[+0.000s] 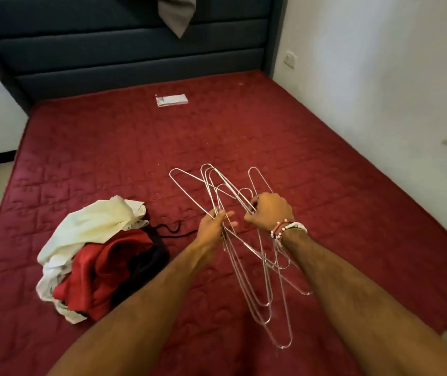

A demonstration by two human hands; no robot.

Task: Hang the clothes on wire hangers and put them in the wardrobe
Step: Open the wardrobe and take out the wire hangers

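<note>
Landmark: the bare quilted dark-red mattress [244, 147], lying before a padded dark-blue headboard [124, 50].
Hangers: a tangled bunch of thin silver wire hangers [246, 256] is being held in the air above the mattress's near half, splaying out at crossed angles.
Left hand [212, 226]: fingers are curling closed around several hanger wires near the middle of the bunch.
Right hand [269, 210]: fingers are closing on the wires by the hooks; beaded red-and-white bracelets [287, 229] are circling the wrist.
Clothes: a crumpled heap of cream, red and black garments [97, 256] is sitting on the mattress's near left part, apart from both hands.
Label: a small white rectangular tag [171, 100] is lying on the mattress near the headboard.
Pillow: a grey corner [176, 14] is hanging over the headboard.
</note>
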